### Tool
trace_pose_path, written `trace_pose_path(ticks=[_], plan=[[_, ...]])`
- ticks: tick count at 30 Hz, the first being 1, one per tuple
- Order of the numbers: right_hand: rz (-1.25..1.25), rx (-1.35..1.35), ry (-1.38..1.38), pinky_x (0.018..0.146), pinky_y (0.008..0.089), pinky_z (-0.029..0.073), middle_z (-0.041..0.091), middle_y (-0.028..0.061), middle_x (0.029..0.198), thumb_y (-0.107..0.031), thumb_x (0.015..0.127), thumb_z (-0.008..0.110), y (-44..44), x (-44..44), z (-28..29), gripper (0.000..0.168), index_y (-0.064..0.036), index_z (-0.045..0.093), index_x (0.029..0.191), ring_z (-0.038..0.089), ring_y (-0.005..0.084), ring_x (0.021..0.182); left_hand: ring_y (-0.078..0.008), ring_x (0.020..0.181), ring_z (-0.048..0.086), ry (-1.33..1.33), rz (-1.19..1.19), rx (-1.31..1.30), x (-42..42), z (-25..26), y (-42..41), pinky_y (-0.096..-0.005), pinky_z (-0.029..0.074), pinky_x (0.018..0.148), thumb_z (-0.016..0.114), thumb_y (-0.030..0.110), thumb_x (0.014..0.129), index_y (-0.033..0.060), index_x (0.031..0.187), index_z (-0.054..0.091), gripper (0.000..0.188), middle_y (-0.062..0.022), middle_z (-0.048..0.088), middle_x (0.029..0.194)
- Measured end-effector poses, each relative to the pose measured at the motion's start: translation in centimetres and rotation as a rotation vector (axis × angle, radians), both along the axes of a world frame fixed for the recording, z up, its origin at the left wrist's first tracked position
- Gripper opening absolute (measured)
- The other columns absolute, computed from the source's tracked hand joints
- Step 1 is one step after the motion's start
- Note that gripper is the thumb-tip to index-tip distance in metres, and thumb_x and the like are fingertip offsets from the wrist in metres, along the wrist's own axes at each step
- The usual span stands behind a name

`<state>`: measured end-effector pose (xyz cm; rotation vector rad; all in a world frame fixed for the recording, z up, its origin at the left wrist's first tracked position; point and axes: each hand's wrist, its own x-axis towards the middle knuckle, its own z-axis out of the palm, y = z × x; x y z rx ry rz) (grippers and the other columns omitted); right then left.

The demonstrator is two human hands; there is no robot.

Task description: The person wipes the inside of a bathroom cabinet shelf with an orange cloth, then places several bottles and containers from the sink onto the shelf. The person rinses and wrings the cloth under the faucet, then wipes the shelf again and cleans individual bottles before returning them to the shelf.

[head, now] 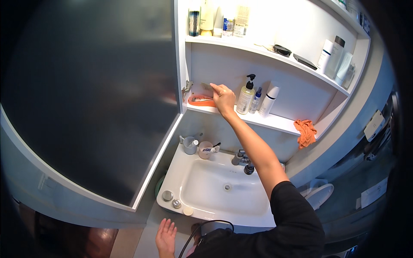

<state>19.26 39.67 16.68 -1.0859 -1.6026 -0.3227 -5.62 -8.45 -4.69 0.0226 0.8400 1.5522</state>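
Observation:
My right hand (224, 98) reaches into the cabinet's lower shelf (280, 124), thumb and fingers pinched on a small flat greyish piece (206, 86); what it is I cannot make out. Just below lies an orange tray (197, 102) with small slim items in it, partly hidden by the hand. To the right of the hand stand a pump bottle (245, 99), a small blue-capped spray bottle (255, 101) and a white bottle (268, 100). My left hand (166, 237) is low in front of the washbasin (226, 206), palm up, fingers extended, holding nothing.
A mirrored cabinet door (96, 106) swings out on the left. Several bottles (206, 19) and a black compact (282, 50) occupy the upper shelf. An orange cloth (305, 133) drapes over the shelf edge. Two cups (190, 146), a faucet (238, 158) and a round silver lid (167, 195) sit on the basin rim.

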Motion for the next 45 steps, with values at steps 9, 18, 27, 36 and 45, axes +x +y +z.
trace_pose_path(ticks=[9, 18, 27, 36, 45], plan=[[0.036, -0.066, -0.023, 0.068, 0.0433, 0.05, 0.063, 0.012, 0.09, -0.006, 0.08, 0.063, 2.6, 0.0, -1.5, 0.015, -0.011, 0.072, 0.09, 0.062, 0.0347, 0.078, -0.0224, 0.111, 0.052, -0.007, 0.047, -0.012, -0.8, 0.3, -0.7, -0.0377, 0.04, 0.097, 0.047, 0.027, 0.094, 0.0052, 0.132, 0.047, 0.044, -0.0075, 0.055, 0.123], [-0.092, -0.121, -0.209, 0.073, 0.0407, 0.052, 0.065, 0.0055, 0.091, -0.004, 0.075, 0.061, 2.3, -0.2, -2.4, 0.015, -0.012, 0.071, 0.083, 0.063, 0.029, 0.086, -0.0226, 0.112, 0.051, 0.01, 0.031, -0.007, -0.6, 1.0, -0.7, -0.0374, 0.039, 0.098, 0.048, 0.028, 0.094, 0.0048, 0.134, 0.045, 0.046, -0.0087, 0.053, 0.126], [-0.037, -0.301, -0.039, 0.08, 0.0351, 0.048, 0.065, 0.0068, 0.097, -0.027, 0.086, 0.061, -1.2, -1.3, -1.1, 0.021, -0.011, 0.07, 0.098, 0.059, 0.0257, 0.096, -0.0241, 0.12, 0.049, 0.016, 0.025, 0.005, -1.5, 1.1, -1.1, -0.0355, 0.038, 0.102, 0.044, 0.025, 0.095, 0.0024, 0.137, 0.041, 0.048, -0.013, 0.05, 0.133], [0.382, 0.337, -0.264, 0.072, 0.0379, 0.045, 0.063, 0.0101, 0.083, 0.01, 0.066, 0.057, -12.3, -7.7, -8.0, 0.027, -0.004, 0.064, 0.088, 0.06, 0.0281, 0.081, -0.0241, 0.121, 0.049, -0.02, 0.046, -0.007, -1.4, -0.4, -1.8, -0.0359, 0.038, 0.102, 0.043, 0.023, 0.095, 0.0019, 0.136, 0.041, 0.047, -0.0137, 0.05, 0.134], [0.653, -1.015, -0.525, 0.093, 0.0435, 0.046, 0.049, 0.0284, 0.118, -0.021, 0.065, 0.075, -24.0, -17.9, -31.1, 0.075, -0.001, 0.043, 0.13, 0.054, 0.0424, 0.105, -0.0243, 0.119, 0.049, -0.01, 0.044, -0.046, -1.9, 0.0, -1.8, -0.0371, 0.038, 0.103, 0.044, 0.023, 0.094, 0.0022, 0.136, 0.042, 0.046, -0.0117, 0.051, 0.132]])
